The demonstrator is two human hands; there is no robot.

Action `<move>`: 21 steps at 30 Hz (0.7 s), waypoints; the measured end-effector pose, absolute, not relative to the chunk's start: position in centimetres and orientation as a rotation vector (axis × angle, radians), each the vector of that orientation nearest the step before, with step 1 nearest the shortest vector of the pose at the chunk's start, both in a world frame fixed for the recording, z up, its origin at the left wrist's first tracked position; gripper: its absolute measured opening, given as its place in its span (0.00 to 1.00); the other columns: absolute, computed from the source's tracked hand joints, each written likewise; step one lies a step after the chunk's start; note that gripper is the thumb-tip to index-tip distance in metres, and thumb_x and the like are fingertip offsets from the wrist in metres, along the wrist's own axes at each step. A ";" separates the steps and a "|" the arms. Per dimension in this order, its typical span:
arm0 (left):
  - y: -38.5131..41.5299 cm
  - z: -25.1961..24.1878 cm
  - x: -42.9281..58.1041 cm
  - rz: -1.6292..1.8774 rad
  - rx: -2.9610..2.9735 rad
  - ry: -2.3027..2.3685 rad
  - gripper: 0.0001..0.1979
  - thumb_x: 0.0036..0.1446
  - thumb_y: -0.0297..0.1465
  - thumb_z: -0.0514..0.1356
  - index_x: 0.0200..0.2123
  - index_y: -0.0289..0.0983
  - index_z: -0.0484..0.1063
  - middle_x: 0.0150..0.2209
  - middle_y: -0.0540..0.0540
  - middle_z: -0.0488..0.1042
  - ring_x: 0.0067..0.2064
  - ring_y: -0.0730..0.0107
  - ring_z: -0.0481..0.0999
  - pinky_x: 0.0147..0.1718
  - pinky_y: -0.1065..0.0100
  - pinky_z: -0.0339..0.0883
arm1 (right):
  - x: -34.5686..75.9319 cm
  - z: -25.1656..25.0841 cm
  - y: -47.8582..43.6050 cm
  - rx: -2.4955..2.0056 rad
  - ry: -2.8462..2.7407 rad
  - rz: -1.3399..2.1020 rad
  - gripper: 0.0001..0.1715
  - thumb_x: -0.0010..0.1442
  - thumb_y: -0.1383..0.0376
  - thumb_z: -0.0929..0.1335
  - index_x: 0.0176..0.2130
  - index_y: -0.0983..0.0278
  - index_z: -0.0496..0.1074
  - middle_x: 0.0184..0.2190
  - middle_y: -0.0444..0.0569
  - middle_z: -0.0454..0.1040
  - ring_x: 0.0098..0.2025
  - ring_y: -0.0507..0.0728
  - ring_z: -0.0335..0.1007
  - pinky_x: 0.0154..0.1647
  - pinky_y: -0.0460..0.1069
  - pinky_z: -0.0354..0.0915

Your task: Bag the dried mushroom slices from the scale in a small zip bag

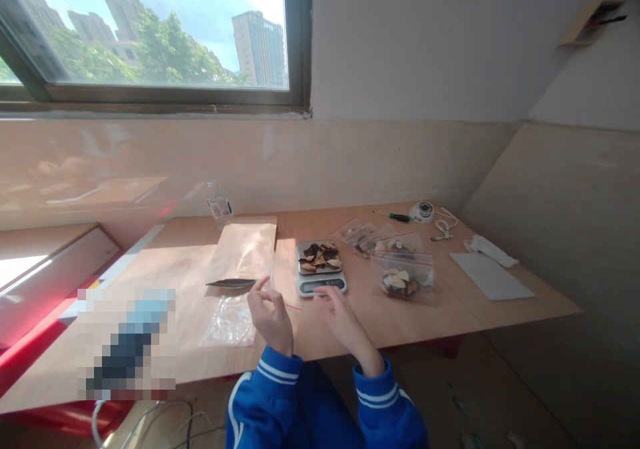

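Observation:
My left hand [270, 319] is raised over the table's front edge, with fingers pinched on a thin clear zip bag [286, 289] with a red strip. My right hand [340, 315] is beside it with fingers spread and holds nothing. Its fingertips are just in front of a small grey kitchen scale [323, 285]. Dark and tan dried pieces [320, 255] are heaped on the scale's plate. To the right of the scale lies a filled clear zip bag [403, 279] of similar pieces. More bags [373, 235] lie behind it.
A brown paper bag [245, 249], a dark flat sliver [230, 282] and an empty clear bag [230, 321] lie left of the scale on the wooden table [450, 309]. At the back are a small bottle [219, 205], a screwdriver [395, 217] and a white cable [445, 225]. A white sheet [490, 275] is at right.

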State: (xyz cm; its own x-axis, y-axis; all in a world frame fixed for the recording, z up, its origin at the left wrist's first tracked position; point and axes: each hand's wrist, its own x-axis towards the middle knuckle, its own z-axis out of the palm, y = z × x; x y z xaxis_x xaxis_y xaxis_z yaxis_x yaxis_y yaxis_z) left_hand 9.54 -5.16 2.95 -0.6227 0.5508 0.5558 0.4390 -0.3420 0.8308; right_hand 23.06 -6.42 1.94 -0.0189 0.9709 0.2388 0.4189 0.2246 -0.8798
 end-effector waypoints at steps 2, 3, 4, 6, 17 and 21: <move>-4.8 2.7 9.1 2.045 1.345 1.763 0.09 0.57 0.30 0.52 0.24 0.38 0.58 0.44 0.43 0.71 0.49 0.64 0.69 0.48 0.60 0.62 | 23.9 2.7 -4.9 -1.335 -1.630 0.520 0.16 0.62 0.61 0.60 0.47 0.61 0.68 0.47 0.53 0.68 0.52 0.58 0.64 0.54 0.56 0.62; -4.6 2.5 9.0 2.027 1.361 1.763 0.09 0.56 0.30 0.52 0.24 0.38 0.58 0.44 0.43 0.72 0.49 0.64 0.69 0.49 0.60 0.62 | 24.4 2.9 -3.8 -1.343 -1.663 0.411 0.17 0.62 0.63 0.60 0.48 0.60 0.68 0.49 0.54 0.67 0.54 0.59 0.62 0.57 0.57 0.58; -4.4 2.2 8.9 2.026 1.382 1.761 0.08 0.56 0.30 0.52 0.24 0.38 0.58 0.45 0.43 0.72 0.50 0.64 0.69 0.49 0.60 0.61 | 25.0 3.0 -2.5 -1.358 -1.712 0.331 0.18 0.61 0.65 0.59 0.49 0.60 0.69 0.49 0.54 0.67 0.56 0.59 0.60 0.59 0.58 0.57; -4.0 1.6 8.8 2.054 1.454 1.743 0.08 0.56 0.29 0.52 0.25 0.38 0.59 0.45 0.42 0.72 0.50 0.64 0.70 0.49 0.59 0.62 | 26.1 2.9 0.2 -1.371 -1.845 0.234 0.20 0.60 0.67 0.60 0.51 0.62 0.69 0.52 0.55 0.65 0.57 0.60 0.58 0.59 0.58 0.56; -3.3 -0.5 8.9 2.083 1.594 1.608 0.07 0.57 0.27 0.51 0.26 0.37 0.60 0.47 0.41 0.70 0.51 0.65 0.70 0.51 0.57 0.64 | 28.7 0.0 4.1 -1.450 -2.209 0.077 0.19 0.63 0.65 0.61 0.51 0.65 0.69 0.46 0.56 0.70 0.52 0.61 0.63 0.54 0.57 0.61; -3.3 -0.6 8.9 2.076 1.558 1.619 0.07 0.57 0.28 0.51 0.26 0.37 0.60 0.46 0.41 0.70 0.50 0.66 0.71 0.50 0.56 0.65 | 28.6 0.2 4.0 -1.453 -2.140 0.090 0.17 0.63 0.66 0.60 0.48 0.65 0.70 0.43 0.55 0.68 0.45 0.59 0.68 0.49 0.56 0.65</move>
